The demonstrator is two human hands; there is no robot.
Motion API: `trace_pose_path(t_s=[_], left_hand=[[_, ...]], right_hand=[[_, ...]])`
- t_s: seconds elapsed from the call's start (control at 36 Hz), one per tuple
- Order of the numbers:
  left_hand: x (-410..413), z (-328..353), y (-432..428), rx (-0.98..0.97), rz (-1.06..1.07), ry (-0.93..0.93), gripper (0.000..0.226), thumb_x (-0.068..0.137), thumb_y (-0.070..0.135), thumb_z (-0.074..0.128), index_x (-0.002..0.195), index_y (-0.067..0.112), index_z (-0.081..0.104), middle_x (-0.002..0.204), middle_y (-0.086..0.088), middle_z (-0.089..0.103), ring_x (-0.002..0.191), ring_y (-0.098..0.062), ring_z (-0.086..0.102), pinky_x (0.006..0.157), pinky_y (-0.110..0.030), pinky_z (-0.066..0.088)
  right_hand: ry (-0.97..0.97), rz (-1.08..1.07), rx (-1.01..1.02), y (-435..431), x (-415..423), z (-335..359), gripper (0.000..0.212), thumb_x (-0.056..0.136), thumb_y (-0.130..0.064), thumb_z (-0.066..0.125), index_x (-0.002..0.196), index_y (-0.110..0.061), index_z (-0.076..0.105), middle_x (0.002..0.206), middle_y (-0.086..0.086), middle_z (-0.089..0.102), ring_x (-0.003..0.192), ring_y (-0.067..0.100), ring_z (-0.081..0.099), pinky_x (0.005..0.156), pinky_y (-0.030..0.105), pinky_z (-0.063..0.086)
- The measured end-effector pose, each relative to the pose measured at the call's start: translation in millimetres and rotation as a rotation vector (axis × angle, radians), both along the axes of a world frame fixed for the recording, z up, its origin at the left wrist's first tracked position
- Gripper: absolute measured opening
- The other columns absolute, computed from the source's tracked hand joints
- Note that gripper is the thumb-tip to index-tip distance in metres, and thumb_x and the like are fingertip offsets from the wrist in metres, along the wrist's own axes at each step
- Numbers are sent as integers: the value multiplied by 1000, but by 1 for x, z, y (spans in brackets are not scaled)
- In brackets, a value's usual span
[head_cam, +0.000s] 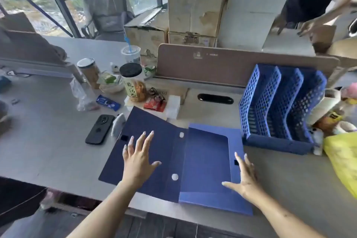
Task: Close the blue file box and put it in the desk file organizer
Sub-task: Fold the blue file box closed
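The blue file box [204,162] lies open and flat on the desk in front of me, its dark lid flap [154,137] spread out to the left and its tray to the right. My left hand [138,157] rests over the lid flap with fingers spread, holding nothing. Spread over the tray's right wall is my right hand [244,177], also holding nothing. The blue mesh desk file organizer [280,110] stands upright just behind and to the right of the box, its slots bare.
A black phone [100,129] lies left of the lid. Snack jars, cups and packets [133,85] crowd the desk behind it. A yellow bag [342,158] and toys sit at the right. Another person's hands [307,25] reach over a cardboard box at the back right.
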State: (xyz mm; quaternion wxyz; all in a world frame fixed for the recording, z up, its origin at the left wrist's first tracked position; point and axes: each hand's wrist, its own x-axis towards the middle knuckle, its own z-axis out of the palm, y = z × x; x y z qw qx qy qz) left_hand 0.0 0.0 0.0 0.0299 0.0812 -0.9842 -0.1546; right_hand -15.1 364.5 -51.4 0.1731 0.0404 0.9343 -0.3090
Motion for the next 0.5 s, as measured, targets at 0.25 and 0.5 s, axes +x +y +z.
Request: trace_pose_path(t_s=[0.25,0.5], left_hand=[[28,-4,-54,-71,283,-224,130,62,50,83,151,42,-12,165,-6,-3,142,-42,19,110,-54,26],[40,27,-75,12,318,-75,97,72,23,79,152,19,25,126,-8,52,100,-33,57,77,-43,48]], right_hand=[[-131,70,-119,1,8,-14,127,55,-38,89,150,-40,5,158,-10,-24,150,20,-3,117,40,16],[-93,61,-115,-6,9,-15,129,54,-31,92,152,-33,9,160,-11,-18,150,17,0,118,37,16]])
